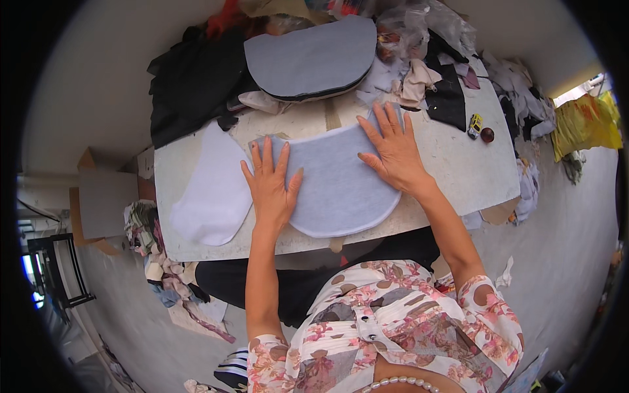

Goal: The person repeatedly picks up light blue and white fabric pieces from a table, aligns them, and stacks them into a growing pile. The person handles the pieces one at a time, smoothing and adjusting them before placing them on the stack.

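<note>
Flat on the table in front of me lies a curved grey-blue fabric piece point(337, 177) with a white layer showing along its lower edge. My left hand point(270, 187) rests on its left end, fingers spread. On the upper right end my right hand point(396, 150) lies flat, fingers also apart. Left of these is a white cut fabric piece point(216, 190) with a curved outline, close beside my left hand. Beyond my hands sits a stack of grey half-round fabric pieces point(314, 59) with a dark layer beneath.
Black cloth point(196, 85) is heaped at the far left of the table point(472, 177). Fabric scraps point(416, 82) and clear plastic bags point(403, 29) crowd the far right. A yellow toy car point(475, 124) stands beside a dark round ball point(487, 135). A yellow bag point(586, 128) hangs farther right.
</note>
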Motion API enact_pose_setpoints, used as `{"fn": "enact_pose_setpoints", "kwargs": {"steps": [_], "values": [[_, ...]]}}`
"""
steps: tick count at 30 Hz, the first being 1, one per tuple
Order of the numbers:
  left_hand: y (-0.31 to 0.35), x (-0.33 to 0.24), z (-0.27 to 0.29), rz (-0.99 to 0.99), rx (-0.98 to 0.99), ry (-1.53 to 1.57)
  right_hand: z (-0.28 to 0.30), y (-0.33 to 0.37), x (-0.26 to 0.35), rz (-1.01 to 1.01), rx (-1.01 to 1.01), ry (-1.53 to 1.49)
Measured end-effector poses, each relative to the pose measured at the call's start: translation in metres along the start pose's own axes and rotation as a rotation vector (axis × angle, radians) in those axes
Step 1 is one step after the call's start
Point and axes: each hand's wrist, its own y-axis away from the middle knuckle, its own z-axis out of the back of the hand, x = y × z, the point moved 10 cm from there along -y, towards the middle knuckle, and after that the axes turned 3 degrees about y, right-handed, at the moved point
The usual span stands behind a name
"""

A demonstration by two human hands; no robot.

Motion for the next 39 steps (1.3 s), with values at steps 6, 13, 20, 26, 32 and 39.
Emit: {"fn": "enact_pose_setpoints", "kwargs": {"steps": [6, 13, 20, 26, 32, 39], "values": [[0.003, 0.011, -0.015, 0.062, 0.059, 0.024, -0.013, -0.001, 0.001, -0.034, 0.114, 0.07], [0.004, 0.014, -0.008, 0.062, 0.073, 0.106, 0.053, -0.062, 0.018, 0.028, -0.287, -0.283], [0.003, 0.019, 0.031, 0.067, -0.127, 0.181, 0.012, -0.172, 0.054, 0.142, -0.272, -0.287], [-0.007, 0.011, 0.063, -0.023, -0.363, 0.24, -0.013, -0.193, 0.054, 0.194, -0.223, -0.199], [-0.058, 0.043, -0.021, 0.707, -0.111, 1.805, 0.015, -0.177, 0.061, 0.265, -0.178, -0.3], [-0.103, 0.089, -0.029, 0.659, -0.326, 1.708, 0.056, -0.119, 0.08, 0.44, 0.133, -0.358]]}}
